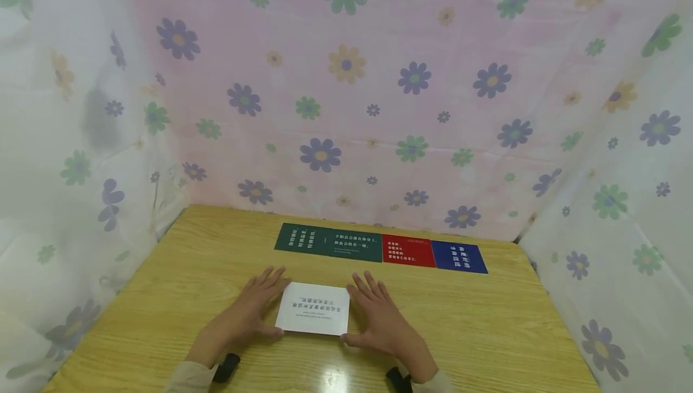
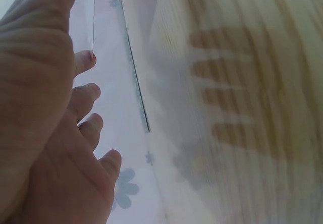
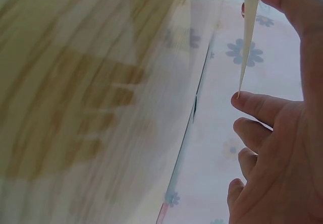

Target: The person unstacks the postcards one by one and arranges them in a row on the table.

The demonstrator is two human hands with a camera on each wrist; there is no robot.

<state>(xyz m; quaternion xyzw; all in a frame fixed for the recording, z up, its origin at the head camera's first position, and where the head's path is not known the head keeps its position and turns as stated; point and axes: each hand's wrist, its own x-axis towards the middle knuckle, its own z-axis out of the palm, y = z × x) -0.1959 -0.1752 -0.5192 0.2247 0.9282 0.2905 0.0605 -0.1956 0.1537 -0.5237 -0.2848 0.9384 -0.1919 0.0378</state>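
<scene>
A white card [image 1: 313,309] with dark printed characters is held between my two hands above the table. My left hand [image 1: 251,309] pinches its left side, thumb near the lower corner and forefinger near the upper one. On the opposite side, my right hand [image 1: 381,321] grips the card the same way. Seen nearly edge-on, the card [image 2: 91,19] spans from thumb to forefinger in the left wrist view. A similar thin sliver of the card [image 3: 249,37] shows in the right wrist view, the other fingers spread apart below it.
Toward the back of the wooden table [image 1: 178,278], green printed cards [image 1: 325,253], a red card [image 1: 408,259] and a blue card [image 1: 460,265] lie edge to edge in a row. Flower-patterned curtain [image 1: 373,92] encloses the back and both sides.
</scene>
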